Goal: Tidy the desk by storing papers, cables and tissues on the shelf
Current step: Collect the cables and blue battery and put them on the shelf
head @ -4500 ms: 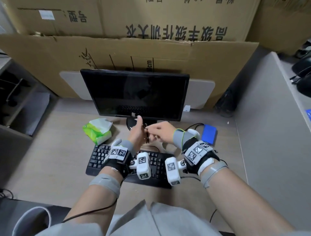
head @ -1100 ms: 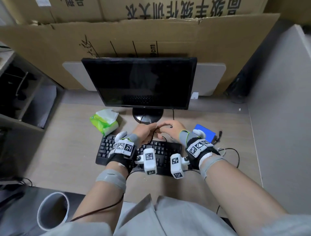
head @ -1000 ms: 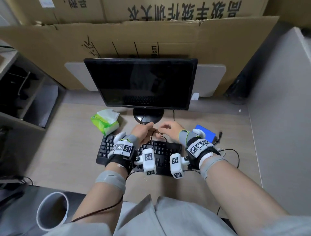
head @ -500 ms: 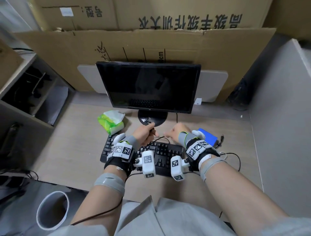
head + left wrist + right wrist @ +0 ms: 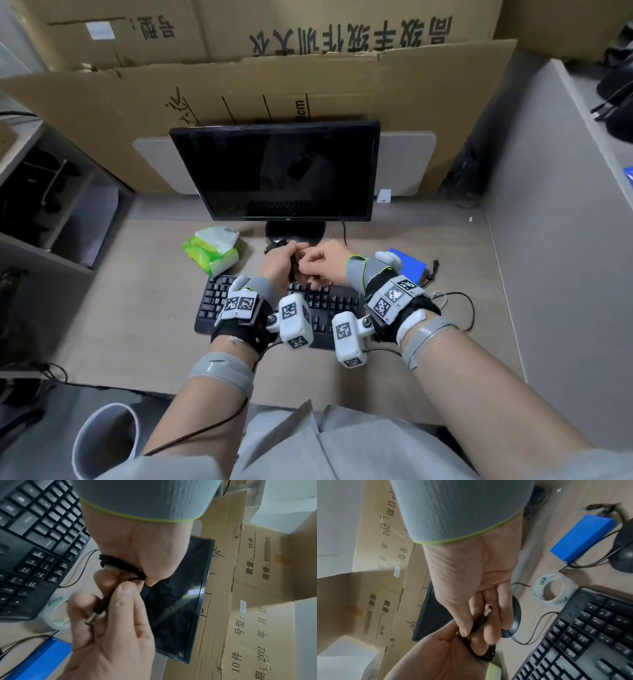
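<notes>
A black cable is wound into a small coil that my left hand grips in a fist above the keyboard's far edge. My right hand is pressed against the left and pinches the cable's plug end between thumb and fingers; its metal tip sticks out toward the palm. A green pack of tissues lies on the desk left of the hands. The shelf stands at the desk's left edge, and its contents are dark and unclear.
A black keyboard lies under my wrists, with the monitor and its round stand just beyond. On the right are a roll of clear tape, a blue box, a mouse and thin cables. Cardboard boxes stand behind.
The hands have closed together. The loop of cable that hung between them half a second ago is now gathered at the left hand, and the right hand holds the plug end.
</notes>
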